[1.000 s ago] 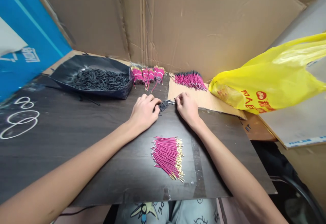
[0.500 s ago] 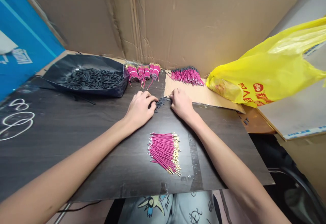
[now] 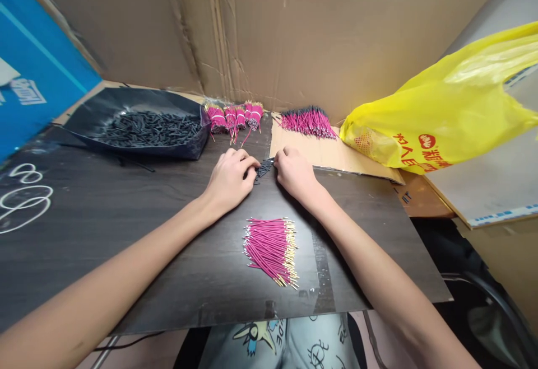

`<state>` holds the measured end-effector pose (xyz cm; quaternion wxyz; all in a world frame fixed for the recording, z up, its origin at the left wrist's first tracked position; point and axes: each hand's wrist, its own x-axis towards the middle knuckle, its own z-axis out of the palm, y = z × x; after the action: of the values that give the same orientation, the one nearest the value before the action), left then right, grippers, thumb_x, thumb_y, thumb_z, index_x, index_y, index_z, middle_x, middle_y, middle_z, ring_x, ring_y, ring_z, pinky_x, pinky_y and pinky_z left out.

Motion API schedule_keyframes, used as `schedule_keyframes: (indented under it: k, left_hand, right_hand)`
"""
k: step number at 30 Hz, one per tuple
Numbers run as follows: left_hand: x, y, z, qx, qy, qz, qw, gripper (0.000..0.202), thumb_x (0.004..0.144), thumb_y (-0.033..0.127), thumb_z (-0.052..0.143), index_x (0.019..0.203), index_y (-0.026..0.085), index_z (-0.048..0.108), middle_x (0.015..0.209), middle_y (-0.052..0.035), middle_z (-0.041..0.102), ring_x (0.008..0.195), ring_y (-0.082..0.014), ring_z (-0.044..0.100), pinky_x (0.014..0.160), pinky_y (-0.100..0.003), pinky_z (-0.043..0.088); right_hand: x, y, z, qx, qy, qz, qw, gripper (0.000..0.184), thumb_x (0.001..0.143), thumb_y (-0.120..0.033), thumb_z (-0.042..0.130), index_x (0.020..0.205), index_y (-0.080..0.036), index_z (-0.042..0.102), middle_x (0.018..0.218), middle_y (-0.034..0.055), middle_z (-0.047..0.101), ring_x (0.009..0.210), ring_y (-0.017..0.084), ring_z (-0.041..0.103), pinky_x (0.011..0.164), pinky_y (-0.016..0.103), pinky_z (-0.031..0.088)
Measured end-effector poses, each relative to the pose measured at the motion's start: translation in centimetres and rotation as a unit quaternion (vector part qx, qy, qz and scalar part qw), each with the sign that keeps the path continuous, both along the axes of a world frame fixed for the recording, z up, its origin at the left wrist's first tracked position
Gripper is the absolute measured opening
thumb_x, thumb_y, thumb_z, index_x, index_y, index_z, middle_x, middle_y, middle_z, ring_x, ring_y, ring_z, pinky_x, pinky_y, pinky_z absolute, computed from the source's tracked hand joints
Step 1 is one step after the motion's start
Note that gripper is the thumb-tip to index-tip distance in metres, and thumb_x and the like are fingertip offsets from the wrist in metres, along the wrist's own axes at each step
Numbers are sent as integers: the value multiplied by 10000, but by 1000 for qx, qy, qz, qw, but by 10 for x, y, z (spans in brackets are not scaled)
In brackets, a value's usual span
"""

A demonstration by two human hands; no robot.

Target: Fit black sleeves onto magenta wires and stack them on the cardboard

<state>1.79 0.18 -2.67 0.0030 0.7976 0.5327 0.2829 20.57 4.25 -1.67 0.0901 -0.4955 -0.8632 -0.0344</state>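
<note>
My left hand [image 3: 230, 179] and my right hand [image 3: 294, 173] rest on the dark board [image 3: 126, 229], fingertips pinched around a small cluster of short black tubes [image 3: 263, 168] lying between them. Whether either hand actually grips a tube is hidden by the curled fingers. A loose pile of pink wires with gold tips [image 3: 271, 249] lies on the board just in front of my wrists, untouched.
A black tray of black tubes [image 3: 143, 128] sits at the back left. Bundled pink wires [image 3: 233, 117] and a loose pink fan [image 3: 306, 121] on a cardboard sheet [image 3: 336, 159] lie at the back. A yellow plastic bag [image 3: 445, 111] fills the right. Cardboard walls stand behind.
My right hand has slid slightly left, closing in on the black tubes and my left hand. The camera view has shifted a little; the pink piles stay in place.
</note>
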Motion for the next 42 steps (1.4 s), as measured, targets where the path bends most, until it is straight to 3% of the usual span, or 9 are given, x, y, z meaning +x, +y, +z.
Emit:
schedule_keyframes:
  k: [6,10,15,19,25,29,32,38,42]
  left_hand:
    - [4,-8,8,51,-36,-89,994,262,992,158,463,985,164,724,971,-88,698,971,-257,571,928,-428,486]
    - [13,-22,16,45,-77,-162,983,216,1020,191,496,1052,138,702,964,-88,691,944,-236,579,908,-409,491]
    - [24,-37,23,-59,-174,-176,967,177,1012,223,537,957,167,696,909,-38,697,854,-178,628,836,-332,497]
    - [25,-38,28,-114,-196,-154,962,171,973,263,585,932,181,729,880,-20,725,790,-165,646,766,-304,490]
    - [25,-35,28,-135,-212,-135,958,191,945,285,617,826,187,729,793,4,720,710,-149,626,697,-283,461]
    - [27,-34,27,-153,-230,-111,955,187,924,294,627,817,179,730,767,6,723,682,-146,611,659,-274,441]
    - [28,-34,26,-158,-239,-100,953,198,930,300,621,821,176,730,773,5,729,686,-147,614,661,-272,444]
    - [26,-31,23,-143,-229,-83,959,198,941,314,640,844,182,752,795,8,745,703,-150,623,675,-273,441]
    - [24,-30,19,-172,-235,-97,952,218,955,335,640,859,182,762,765,14,738,690,-147,625,673,-271,441]
  right_hand:
    - [7,-11,9,-18,-28,19,999,250,904,-51,546,1142,-74,620,1165,217,637,1109,330,582,894,400,495]
    - [30,-43,11,-49,133,85,986,133,1027,-153,439,1094,-167,553,1125,132,647,1023,261,614,775,344,481]
    - [46,-72,12,-118,348,124,922,76,1028,-179,482,968,-206,520,917,31,644,831,169,604,773,284,462]
    - [43,-70,12,-180,432,101,878,48,981,-206,574,934,-208,563,881,8,646,819,157,608,755,279,465]
    - [38,-64,-2,-308,542,91,777,88,950,-275,653,995,-207,622,852,3,648,763,134,598,662,257,470]
    - [39,-61,-6,-336,573,91,742,148,962,-331,661,987,-186,671,795,6,646,708,124,596,587,235,465]
    - [40,-60,-6,-338,573,86,742,185,976,-358,649,1021,-186,701,821,17,675,733,129,626,577,230,474]
    - [42,-62,-2,-270,523,85,804,170,973,-259,644,1085,-215,765,894,15,733,778,129,659,669,255,501]
    - [41,-63,-4,-221,507,84,829,185,971,-216,633,1065,-219,792,909,13,763,798,142,687,741,286,531]
